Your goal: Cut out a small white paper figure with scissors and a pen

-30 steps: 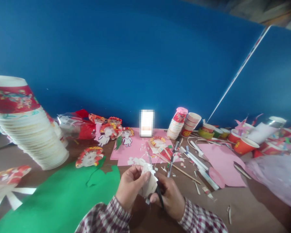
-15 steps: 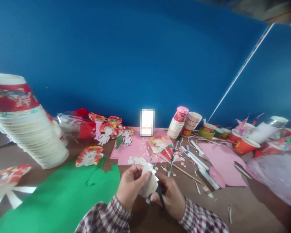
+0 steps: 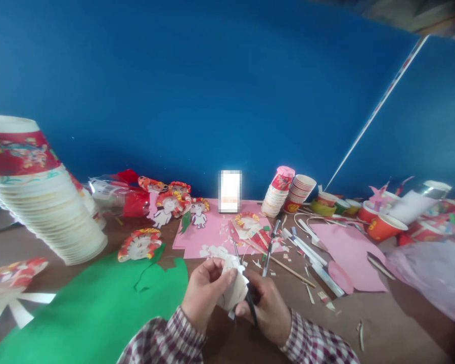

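My left hand point(image 3: 205, 290) pinches a small white paper piece point(image 3: 235, 290) between thumb and fingers, low in the middle of the head view. Closed round the dark handles of a pair of scissors point(image 3: 252, 307) is my right hand point(image 3: 270, 304). The scissors' blades reach up beside the paper's right edge and are partly hidden behind it. Beyond my hands, white paper scraps point(image 3: 213, 250) lie on pink paper point(image 3: 193, 249). Several paper figures with red-and-yellow curled hair, one of them a standing doll point(image 3: 199, 218), are at the back left.
A tall stack of paper cups point(image 3: 66, 212) leans at the left, next to green paper point(image 3: 109, 308). Two shorter cup stacks point(image 3: 275, 197) stand at the back. A pen point(image 3: 269, 250), a wooden stick point(image 3: 291, 270), glue sticks point(image 3: 326, 275) and a plastic bag point(image 3: 432, 273) lie to the right.
Almost nothing differs. Both hands keep their hold on the paper and the scissors, and the view has shifted very slightly.
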`<state>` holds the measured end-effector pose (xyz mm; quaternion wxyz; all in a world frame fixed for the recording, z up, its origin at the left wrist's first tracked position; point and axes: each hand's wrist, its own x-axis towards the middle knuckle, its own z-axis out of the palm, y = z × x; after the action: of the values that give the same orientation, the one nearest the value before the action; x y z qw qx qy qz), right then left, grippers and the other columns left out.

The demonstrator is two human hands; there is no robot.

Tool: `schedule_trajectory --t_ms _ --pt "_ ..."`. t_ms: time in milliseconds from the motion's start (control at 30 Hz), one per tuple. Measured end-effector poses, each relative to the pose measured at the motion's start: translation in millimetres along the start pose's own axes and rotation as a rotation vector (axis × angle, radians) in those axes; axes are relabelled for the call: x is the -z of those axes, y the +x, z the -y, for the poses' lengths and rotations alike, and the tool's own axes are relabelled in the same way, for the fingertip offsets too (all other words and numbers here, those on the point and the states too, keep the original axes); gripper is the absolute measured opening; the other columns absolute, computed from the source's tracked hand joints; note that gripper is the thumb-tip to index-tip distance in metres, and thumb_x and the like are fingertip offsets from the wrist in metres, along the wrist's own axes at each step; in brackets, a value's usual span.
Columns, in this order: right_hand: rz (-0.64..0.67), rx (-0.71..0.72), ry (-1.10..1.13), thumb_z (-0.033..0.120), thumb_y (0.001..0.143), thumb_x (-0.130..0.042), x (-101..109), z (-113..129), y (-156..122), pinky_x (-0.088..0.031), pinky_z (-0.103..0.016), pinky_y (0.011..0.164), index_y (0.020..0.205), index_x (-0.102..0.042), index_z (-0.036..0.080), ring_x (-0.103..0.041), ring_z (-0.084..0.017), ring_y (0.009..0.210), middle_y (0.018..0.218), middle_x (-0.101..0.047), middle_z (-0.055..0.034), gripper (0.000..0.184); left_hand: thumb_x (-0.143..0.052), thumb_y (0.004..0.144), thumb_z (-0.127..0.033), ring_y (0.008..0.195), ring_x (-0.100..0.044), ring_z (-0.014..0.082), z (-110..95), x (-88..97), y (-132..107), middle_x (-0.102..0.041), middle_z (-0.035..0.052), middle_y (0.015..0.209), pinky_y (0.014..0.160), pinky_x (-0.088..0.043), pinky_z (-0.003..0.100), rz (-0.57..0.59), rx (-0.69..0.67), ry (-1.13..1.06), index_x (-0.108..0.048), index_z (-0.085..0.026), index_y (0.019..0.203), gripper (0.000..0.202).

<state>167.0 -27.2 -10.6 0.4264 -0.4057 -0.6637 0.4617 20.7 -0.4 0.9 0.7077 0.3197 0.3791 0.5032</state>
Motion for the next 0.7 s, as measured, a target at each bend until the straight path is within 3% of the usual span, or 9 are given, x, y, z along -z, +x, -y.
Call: schedule_trajectory --t_ms 300,700 --pt "-0.002 0.006 -0.004 0.064 0.065 -0.061 0.2 -0.7 0.1 -0.045 -0.024 0.063 0.097 -0.061 0.015 -0.050 -0.016 0.066 0.075 -0.056 -0.0030 0.058 -0.081 0.050 -0.030 0.049 -0.054 0.0095 0.0 -0.6 0.1 -0.062 -0.0006 0.056 0.047 -0.042 0.020 -0.023 0.003 0.004 -0.055 -0.014 0.065 0.033" --pt "0.019 -0.006 0.059 0.061 0.065 -0.064 1.6 3.0 1.3 -0.040 -0.023 0.059 0.095 -0.060 0.015 -0.045 -0.015 0.067 0.073 -0.053 -0.0015 0.055 -0.080 0.053 -0.029 0.047 -0.053 0.0074 0.8 0.4 1.8 -0.062 -0.0011 0.056 0.047 -0.041 0.018 -0.009 0.015 -0.009 -0.055 -0.014 0.066 0.032"
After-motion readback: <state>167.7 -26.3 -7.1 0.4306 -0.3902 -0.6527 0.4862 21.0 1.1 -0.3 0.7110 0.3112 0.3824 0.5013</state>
